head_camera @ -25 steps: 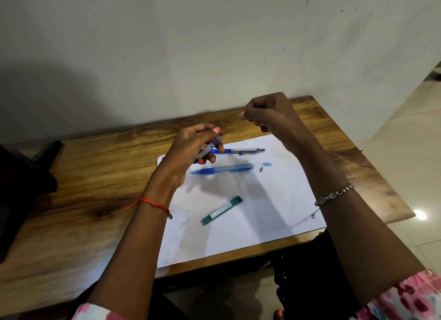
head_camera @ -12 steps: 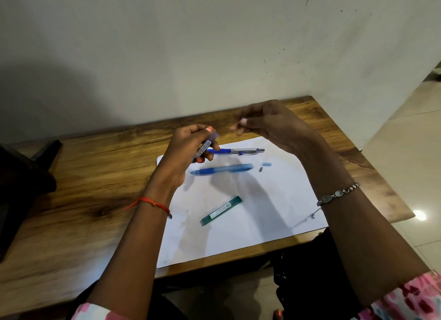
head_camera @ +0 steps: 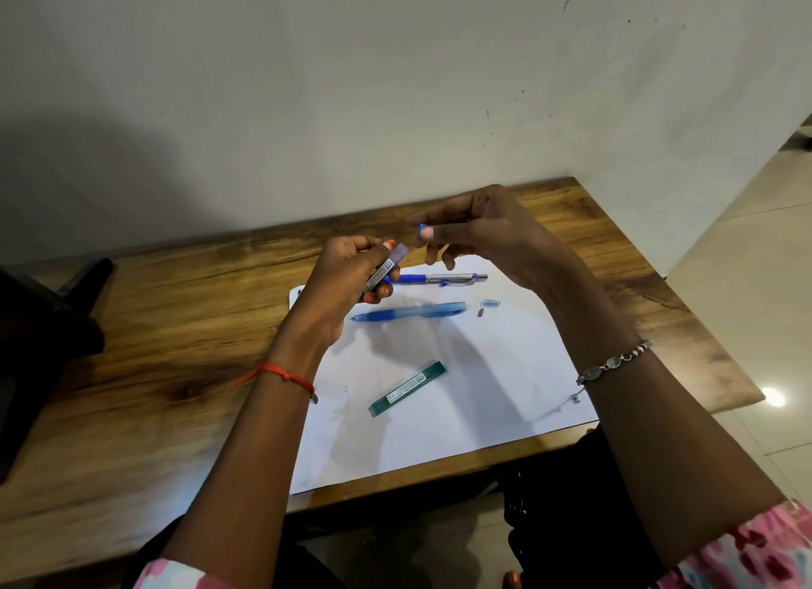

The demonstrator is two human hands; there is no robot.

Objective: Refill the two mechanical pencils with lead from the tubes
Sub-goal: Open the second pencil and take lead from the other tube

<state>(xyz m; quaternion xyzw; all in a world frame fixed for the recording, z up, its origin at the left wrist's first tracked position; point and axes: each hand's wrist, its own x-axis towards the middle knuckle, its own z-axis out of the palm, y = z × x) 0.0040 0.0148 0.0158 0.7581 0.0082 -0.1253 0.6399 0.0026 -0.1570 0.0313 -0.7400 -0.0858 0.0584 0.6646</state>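
The lead tube is gripped by the left hand, its blue cap pinched by the right hand; lead is probably to be tipped out next.

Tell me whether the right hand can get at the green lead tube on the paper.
Probably yes: the green lead tube lies uncovered on the paper, nothing across it. But the right hand pinches a small blue cap, so its grip is taken.
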